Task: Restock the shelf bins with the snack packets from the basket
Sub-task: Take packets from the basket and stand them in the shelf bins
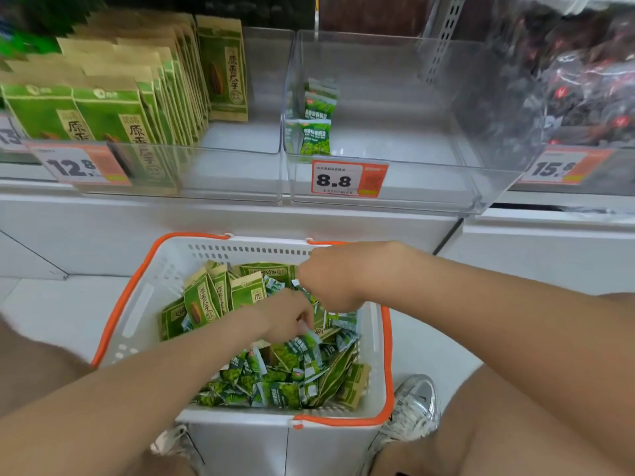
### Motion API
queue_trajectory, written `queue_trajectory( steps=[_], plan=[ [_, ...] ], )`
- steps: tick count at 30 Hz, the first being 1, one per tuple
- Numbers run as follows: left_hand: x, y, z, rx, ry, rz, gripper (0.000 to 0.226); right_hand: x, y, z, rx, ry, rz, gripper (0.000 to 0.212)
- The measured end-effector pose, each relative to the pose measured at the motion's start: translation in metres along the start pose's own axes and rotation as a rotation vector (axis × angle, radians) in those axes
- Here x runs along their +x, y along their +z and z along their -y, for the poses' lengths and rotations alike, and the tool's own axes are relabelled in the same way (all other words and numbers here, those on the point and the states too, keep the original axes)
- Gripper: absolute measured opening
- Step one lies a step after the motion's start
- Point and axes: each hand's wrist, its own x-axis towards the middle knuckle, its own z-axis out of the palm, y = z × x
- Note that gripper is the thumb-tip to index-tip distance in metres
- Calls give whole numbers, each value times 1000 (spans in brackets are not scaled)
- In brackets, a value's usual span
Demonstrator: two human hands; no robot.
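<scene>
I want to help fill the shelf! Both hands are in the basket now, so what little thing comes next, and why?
Probably lift a few small green pea packets out of the white basket with orange rim and drop them into the clear plastic bin tagged 8.8. That bin holds only a few matching packets, and the left hand and right hand are already down among them.

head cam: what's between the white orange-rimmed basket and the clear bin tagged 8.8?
Only the bare white shelf-base panel separates the white orange-rimmed basket from the clear plastic bin with the 8.8 price tag; head view, nothing on it.
</scene>
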Motion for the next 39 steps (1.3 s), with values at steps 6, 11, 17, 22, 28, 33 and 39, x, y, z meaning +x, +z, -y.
queue_trajectory(
  steps=[6,11,17,22,28,33,39],
  plan=[
    [-36,-90,-43,-495,122,-324,11,-18,-35,-42,209,175,-180,35],
    [-71,-141,-62,-739,260,-468,7,-48,-60,-69,588,230,-135,41],
    [-73,-162,-61,-875,358,-799,13,-47,-74,-70,1023,313,-500,54],
    [-69,-174,-58,-658,383,-1192,10,-39,-83,-82,1184,367,-674,53],
    [-60,-185,-43,-278,165,-1349,27,-16,-89,-132,1441,390,-831,27],
    [-50,-190,-39,-79,69,-1089,67,31,-84,-154,1410,440,-653,39],
    [-51,-202,-35,-11,21,-1027,79,76,-92,-155,1415,478,-544,41]
  ],
)
